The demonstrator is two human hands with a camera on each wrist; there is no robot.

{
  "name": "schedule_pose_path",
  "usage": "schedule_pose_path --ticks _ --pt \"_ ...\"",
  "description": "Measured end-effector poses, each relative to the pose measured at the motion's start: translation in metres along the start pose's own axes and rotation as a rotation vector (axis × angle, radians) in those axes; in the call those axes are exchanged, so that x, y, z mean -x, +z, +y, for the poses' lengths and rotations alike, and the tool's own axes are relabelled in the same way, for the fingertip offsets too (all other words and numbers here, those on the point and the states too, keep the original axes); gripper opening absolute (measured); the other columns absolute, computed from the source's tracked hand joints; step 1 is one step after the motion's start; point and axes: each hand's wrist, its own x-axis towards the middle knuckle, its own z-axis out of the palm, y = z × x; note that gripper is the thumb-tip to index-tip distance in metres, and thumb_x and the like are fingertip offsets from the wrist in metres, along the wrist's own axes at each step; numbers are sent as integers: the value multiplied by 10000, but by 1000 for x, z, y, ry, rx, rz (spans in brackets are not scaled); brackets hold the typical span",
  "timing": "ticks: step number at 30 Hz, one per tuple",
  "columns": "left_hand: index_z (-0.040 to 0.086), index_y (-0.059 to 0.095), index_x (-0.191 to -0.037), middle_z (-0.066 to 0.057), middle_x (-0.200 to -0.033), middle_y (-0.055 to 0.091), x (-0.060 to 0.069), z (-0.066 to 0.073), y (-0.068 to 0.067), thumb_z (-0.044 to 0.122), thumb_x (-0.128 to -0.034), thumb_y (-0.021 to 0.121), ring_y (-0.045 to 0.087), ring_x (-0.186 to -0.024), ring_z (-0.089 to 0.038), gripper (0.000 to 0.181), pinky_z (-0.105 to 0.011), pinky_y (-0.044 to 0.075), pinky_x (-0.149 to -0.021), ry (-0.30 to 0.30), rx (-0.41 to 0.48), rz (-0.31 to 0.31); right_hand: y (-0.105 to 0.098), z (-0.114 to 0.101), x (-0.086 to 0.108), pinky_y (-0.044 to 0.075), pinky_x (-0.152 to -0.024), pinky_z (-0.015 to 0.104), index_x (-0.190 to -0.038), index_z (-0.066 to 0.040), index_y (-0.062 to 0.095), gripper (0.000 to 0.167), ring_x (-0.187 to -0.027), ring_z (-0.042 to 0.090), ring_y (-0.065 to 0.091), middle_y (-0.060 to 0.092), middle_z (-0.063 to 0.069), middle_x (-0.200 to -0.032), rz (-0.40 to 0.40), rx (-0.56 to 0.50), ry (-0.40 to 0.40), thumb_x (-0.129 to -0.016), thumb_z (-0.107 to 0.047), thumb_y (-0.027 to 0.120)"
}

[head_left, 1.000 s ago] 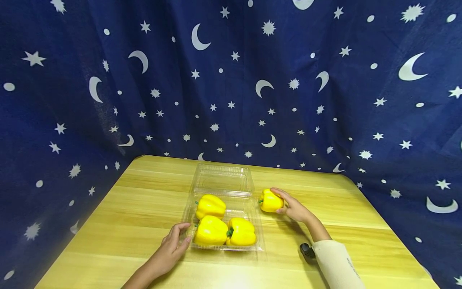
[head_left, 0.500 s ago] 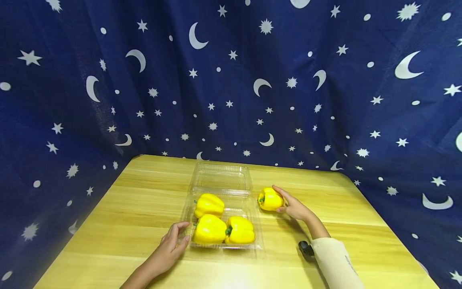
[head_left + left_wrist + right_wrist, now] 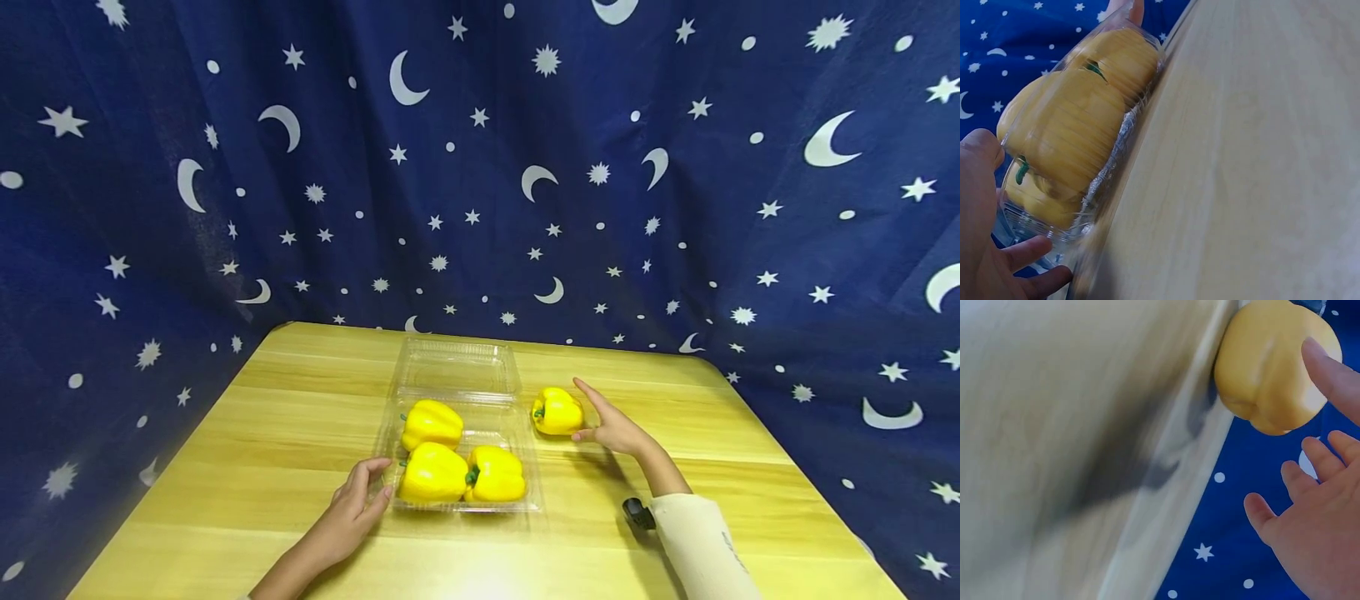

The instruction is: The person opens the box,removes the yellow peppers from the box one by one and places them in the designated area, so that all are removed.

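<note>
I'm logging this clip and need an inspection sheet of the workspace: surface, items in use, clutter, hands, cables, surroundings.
Surface: light wood-grain table.
Items in use: clear container, its lid folded open to the far side; inside, a back pepper, front-left pepper and front-right pepper, all yellow; a loose pepper, also yellow, outside on the right.
Clutter: small black object beside the right sleeve; its identity is unclear.
Left hand: at the container's left side; contact unclear.
Right hand: beside the loose pepper, fingers spread; contact unclear.
Cables: nothing seen.
Surroundings: dark blue curtain with white stars and moons.
</note>
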Motion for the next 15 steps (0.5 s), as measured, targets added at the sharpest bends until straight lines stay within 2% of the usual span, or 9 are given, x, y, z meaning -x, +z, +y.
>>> schedule_pose_path --ticks 5,10,15 --pt "28 290 -1324 -196 -1383 331 0 -1 0 352 -983 371 316 -1282 -423 477 -680 190 -983 -10 7 -10 -1 -9 3 115 -1046 650 -1460 -61 123 892 -1354 466 87 92 231 -1504 7 6 -10 -777 -64 697" --pt "25 297 -1317 -192 -1378 338 1 -1 0 345 -984 373 328 -1275 -423 468 -638 304 -964 -3 2 -2 0 -20 3 120 -1039 661 -1465 -93 122 882 -1358 462 82 87 219 -1508 4 22 -27 -791 -102 691" --pt "23 300 -1313 -192 -1374 340 1 0 0 342 -984 376 332 -1269 -422 465 -633 310 -962 -1 7 1 0 -31 1 129 -1047 650 -1466 -104 128 874 -1365 446 90 100 206 -1511 6 39 -55 -794 -94 687"
